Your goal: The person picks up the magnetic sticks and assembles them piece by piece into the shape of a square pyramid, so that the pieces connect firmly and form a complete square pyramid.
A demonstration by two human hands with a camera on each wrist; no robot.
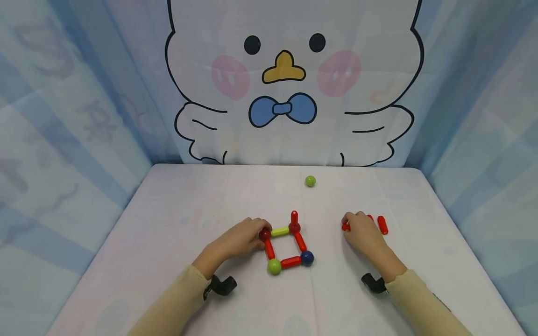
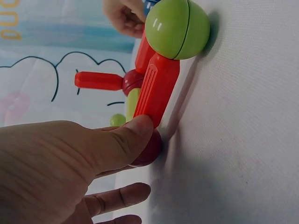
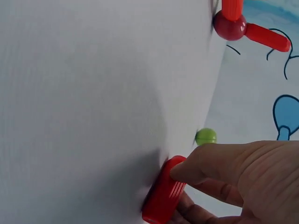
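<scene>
A square frame of magnetic rods and balls lies mid-table, with a green ball point(image 1: 274, 267), a blue ball point(image 1: 307, 258) and two dark red balls at its corners. Three sides are red rods and the far side is a yellow-green rod point(image 1: 280, 231). From the far right dark red ball point(image 1: 294, 227) an upright red rod point(image 1: 294, 216) rises. My left hand point(image 1: 241, 239) grips the far left corner, thumb on the red side rod point(image 2: 156, 88) beside its dark red ball point(image 2: 149, 150). My right hand point(image 1: 366, 234) pinches a loose red rod point(image 3: 164, 191) at the table surface.
Beside my right hand lies another red rod point(image 1: 382, 225), and one more peeks out behind the fingers. A loose green ball point(image 1: 310, 181) rests near the table's back edge. Printed curtains point(image 1: 286, 140) stand behind and on both sides of the white table point(image 1: 193, 186).
</scene>
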